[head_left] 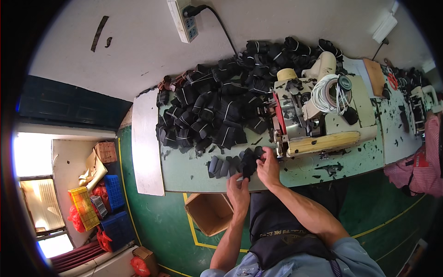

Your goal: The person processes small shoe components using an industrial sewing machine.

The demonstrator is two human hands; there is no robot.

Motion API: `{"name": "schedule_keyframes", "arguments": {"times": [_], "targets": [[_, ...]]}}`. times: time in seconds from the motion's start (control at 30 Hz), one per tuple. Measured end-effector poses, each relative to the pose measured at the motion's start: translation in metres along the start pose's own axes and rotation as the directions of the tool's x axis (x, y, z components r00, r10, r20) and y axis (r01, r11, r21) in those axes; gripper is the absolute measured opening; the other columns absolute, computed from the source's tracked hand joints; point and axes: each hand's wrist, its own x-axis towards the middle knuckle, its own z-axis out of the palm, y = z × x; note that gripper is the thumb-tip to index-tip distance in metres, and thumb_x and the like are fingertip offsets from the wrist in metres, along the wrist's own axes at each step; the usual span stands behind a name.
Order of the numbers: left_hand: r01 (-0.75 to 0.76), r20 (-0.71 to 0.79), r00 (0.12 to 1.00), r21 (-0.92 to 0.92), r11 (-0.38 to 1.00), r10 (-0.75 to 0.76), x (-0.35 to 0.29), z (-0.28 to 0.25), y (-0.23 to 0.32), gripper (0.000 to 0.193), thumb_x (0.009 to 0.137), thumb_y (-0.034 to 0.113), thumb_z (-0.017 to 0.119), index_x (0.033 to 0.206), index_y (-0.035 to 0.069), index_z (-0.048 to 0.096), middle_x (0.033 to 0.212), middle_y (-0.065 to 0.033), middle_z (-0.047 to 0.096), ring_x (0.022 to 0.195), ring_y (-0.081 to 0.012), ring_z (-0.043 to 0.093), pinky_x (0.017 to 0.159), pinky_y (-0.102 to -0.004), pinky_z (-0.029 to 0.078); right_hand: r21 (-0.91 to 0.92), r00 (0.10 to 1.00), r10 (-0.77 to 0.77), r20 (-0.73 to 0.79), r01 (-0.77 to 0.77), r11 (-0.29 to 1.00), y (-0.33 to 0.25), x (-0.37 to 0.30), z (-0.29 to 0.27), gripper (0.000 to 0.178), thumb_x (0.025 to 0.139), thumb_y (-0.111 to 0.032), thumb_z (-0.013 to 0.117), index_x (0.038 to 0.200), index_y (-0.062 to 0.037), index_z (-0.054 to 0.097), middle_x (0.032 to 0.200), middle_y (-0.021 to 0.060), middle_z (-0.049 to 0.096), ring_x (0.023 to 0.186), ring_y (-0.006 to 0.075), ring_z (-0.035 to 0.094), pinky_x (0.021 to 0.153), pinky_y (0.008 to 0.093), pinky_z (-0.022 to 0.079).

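Observation:
A row of curved, dark grey and black fabric pieces point(225, 166) stands side by side near the front edge of the pale green table. My left hand point(237, 191) is at the row's near side, its fingers bent against the pieces. With its fingers closed, my right hand point(268, 169) grips the black pieces point(249, 162) at the row's right end. A sewing machine point(323, 111) with a cream body and a spool of white cord stands just right of my right hand. Behind the row lies a big heap of black fabric bundles point(207, 108), tied with light string.
An open cardboard box point(210, 213) stands on the green floor under the table edge. Black scraps point(331, 169) litter the tabletop. Another person in a pink checked garment point(417, 164) is at the far right. Blue and yellow crates point(84, 208) stand at the left.

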Motion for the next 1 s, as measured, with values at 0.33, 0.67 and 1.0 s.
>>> {"name": "schedule_keyframes", "arguments": {"times": [0.33,0.67,1.0], "targets": [[-0.021,-0.082,0.996,0.086,0.996,0.028,0.014,0.028,0.01,0.048,0.088,0.007,0.069,0.134,-0.001,0.056,0.113,-0.0172,0.063,0.085,-0.0282,0.068,0.075,-0.0389,0.053,-0.285,0.947,-0.126,0.294,0.213,0.934,-0.008,-0.001,-0.013,0.035,0.083,-0.01,0.062,0.114,0.0049,0.063,0.11,0.0242,0.063,0.107,0.0409,0.06,0.095,0.0462,0.048],[-0.089,0.014,0.996,-0.079,0.993,0.091,0.019,0.021,0.007,0.039,0.092,0.011,0.067,0.13,0.002,0.064,0.117,-0.017,0.064,0.083,-0.0231,0.067,0.078,-0.0353,0.053,-0.164,0.92,0.025,0.392,0.043,0.986,-0.013,0.001,-0.019,0.044,0.088,-0.026,0.066,0.12,0.004,0.06,0.111,0.0208,0.066,0.109,0.0345,0.062,0.095,0.0392,0.049],[0.061,0.105,0.994,-0.26,0.964,-0.035,0.007,-0.009,0.066,0.023,0.093,0.014,0.07,0.11,-0.001,0.067,0.097,-0.0104,0.072,0.082,-0.0155,0.064,0.077,-0.0293,0.051,0.552,0.82,-0.003,0.573,-0.383,0.74,-0.038,-0.035,-0.064,0.027,0.1,-0.015,0.058,0.125,-0.003,0.056,0.11,0.0009,0.06,0.099,0.0091,0.053,0.091,0.0258,0.044]]}}
